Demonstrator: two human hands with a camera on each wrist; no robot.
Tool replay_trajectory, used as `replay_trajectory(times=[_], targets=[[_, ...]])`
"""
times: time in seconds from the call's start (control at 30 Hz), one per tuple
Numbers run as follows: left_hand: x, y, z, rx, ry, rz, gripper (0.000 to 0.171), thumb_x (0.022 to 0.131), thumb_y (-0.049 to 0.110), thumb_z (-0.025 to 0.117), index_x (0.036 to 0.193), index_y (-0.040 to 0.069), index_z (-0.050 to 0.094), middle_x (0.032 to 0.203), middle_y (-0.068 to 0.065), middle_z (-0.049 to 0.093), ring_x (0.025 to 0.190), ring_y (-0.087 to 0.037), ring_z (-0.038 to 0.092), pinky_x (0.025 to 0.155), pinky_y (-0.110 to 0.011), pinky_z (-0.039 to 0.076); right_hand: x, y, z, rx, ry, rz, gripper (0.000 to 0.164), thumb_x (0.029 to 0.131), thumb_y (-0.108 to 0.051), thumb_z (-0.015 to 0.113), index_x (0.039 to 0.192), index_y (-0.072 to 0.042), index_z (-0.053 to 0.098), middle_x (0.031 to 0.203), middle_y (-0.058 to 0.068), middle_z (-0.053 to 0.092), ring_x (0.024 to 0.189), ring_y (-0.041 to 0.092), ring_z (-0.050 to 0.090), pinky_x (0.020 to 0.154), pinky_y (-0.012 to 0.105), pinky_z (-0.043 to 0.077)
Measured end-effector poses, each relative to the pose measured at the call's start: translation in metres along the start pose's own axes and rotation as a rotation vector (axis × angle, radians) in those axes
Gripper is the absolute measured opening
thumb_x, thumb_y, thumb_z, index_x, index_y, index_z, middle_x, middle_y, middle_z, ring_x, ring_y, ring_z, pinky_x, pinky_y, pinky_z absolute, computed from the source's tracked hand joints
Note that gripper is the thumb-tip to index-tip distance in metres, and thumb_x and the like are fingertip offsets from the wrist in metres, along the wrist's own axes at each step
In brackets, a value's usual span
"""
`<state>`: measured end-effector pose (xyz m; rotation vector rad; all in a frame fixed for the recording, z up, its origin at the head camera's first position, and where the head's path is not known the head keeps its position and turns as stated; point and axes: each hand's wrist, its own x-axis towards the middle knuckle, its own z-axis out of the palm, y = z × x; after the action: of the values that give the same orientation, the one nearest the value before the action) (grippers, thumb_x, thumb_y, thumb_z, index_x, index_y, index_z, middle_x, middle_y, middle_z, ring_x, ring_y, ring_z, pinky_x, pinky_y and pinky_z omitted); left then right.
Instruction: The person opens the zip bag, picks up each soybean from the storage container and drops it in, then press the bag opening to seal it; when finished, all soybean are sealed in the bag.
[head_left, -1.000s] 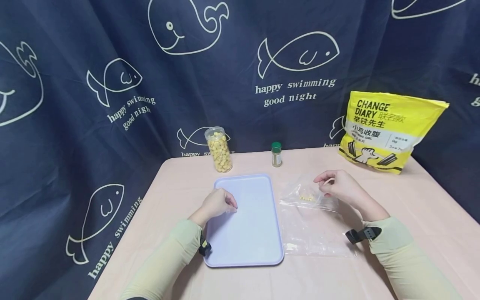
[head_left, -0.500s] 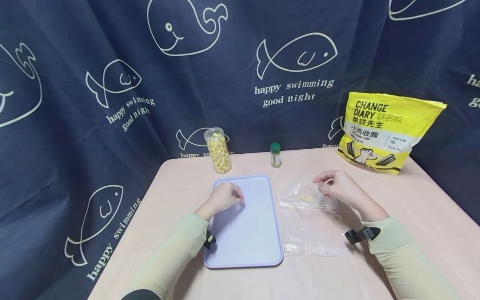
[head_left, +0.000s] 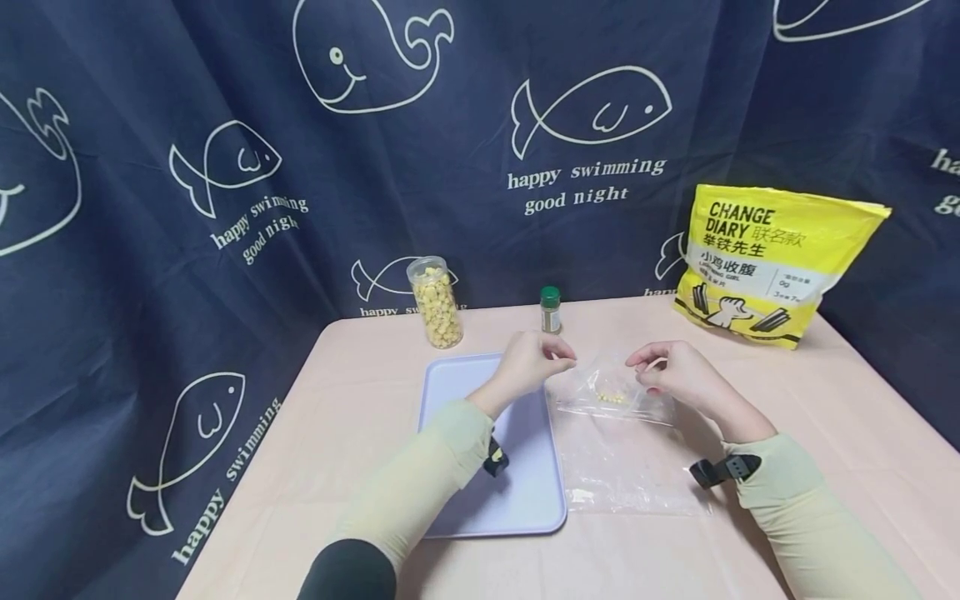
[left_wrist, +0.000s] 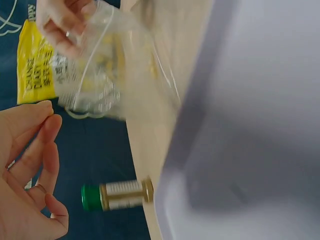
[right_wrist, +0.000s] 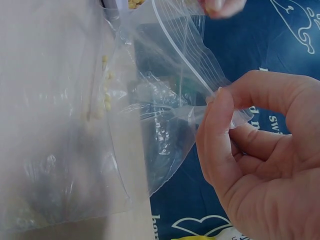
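My right hand (head_left: 678, 371) pinches the rim of a clear zip bag (right_wrist: 165, 85), holding its mouth up from the table. Several small pale-yellow bean-like pieces (head_left: 611, 397) lie inside the bag. My left hand (head_left: 531, 360) hovers just left of the bag's mouth, above the far right corner of the lilac tray (head_left: 525, 492). In the left wrist view, its thumb and index finger meet at the tips on a tiny yellow bean-like piece (left_wrist: 51, 114), mostly hidden by the fingers. The left forearm covers part of the tray.
Behind the tray stands a clear jar (head_left: 437, 308) of yellow puffed pieces, with a green-capped shaker bottle (head_left: 551, 311) to its right. A yellow snack pouch (head_left: 772, 267) stands at the back right. A dark blue curtain (head_left: 450, 167) hangs behind the table.
My left hand has moved right and away from me, from over the tray to beside the bag's mouth. The right hand keeps its grip on the bag in the same place.
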<state>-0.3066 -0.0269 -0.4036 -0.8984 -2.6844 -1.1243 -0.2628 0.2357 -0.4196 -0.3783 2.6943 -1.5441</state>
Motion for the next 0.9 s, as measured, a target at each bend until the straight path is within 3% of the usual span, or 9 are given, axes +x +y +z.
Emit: replay_trajectory(times=[0.27,0.47,0.63,0.9], targets=[[0.014,0.02,0.027,0.062,-0.048,0.024,0.006,0.086,0.019,0.083,0.093,0.019,0.083,0.086,0.013,0.076,0.067,-0.001,0.054,0.062,-0.016,0.042,0.0,0.001,0.003,-0.009,-0.006,-0.008,0.03,0.082,0.009,0.06,0.111,0.016,0.064,0.088,0.012,0.063,0.076,0.016,0.061,0.063,0.031,0.058],[0.016,0.02,0.034,0.058,-0.062,0.018,0.012,0.086,0.02,0.084,0.097,0.02,0.083,0.088,0.013,0.076,0.068,-0.001,0.054,0.061,-0.016,0.041,0.0,-0.001,0.003,-0.016,-0.005,-0.01,0.029,0.082,0.009,0.061,0.11,0.016,0.065,0.088,0.013,0.063,0.077,0.017,0.062,0.063,0.031,0.058],[0.015,0.013,0.026,0.008,-0.047,0.022,0.014,0.086,0.016,0.084,0.1,0.016,0.082,0.091,0.008,0.077,0.074,-0.002,0.058,0.067,-0.015,0.045,0.0,0.0,0.002,-0.011,-0.003,-0.014,0.029,0.082,0.008,0.061,0.11,0.017,0.064,0.087,0.012,0.063,0.075,0.015,0.061,0.062,0.03,0.058],[0.0,-0.007,-0.007,-0.006,-0.071,-0.055,0.013,0.085,0.015,0.084,0.098,0.012,0.081,0.087,0.007,0.076,0.074,-0.006,0.062,0.068,-0.02,0.049,0.0,0.0,0.004,-0.006,0.013,-0.011,0.029,0.081,0.006,0.061,0.108,0.016,0.065,0.085,0.011,0.063,0.074,0.015,0.061,0.06,0.03,0.058]])
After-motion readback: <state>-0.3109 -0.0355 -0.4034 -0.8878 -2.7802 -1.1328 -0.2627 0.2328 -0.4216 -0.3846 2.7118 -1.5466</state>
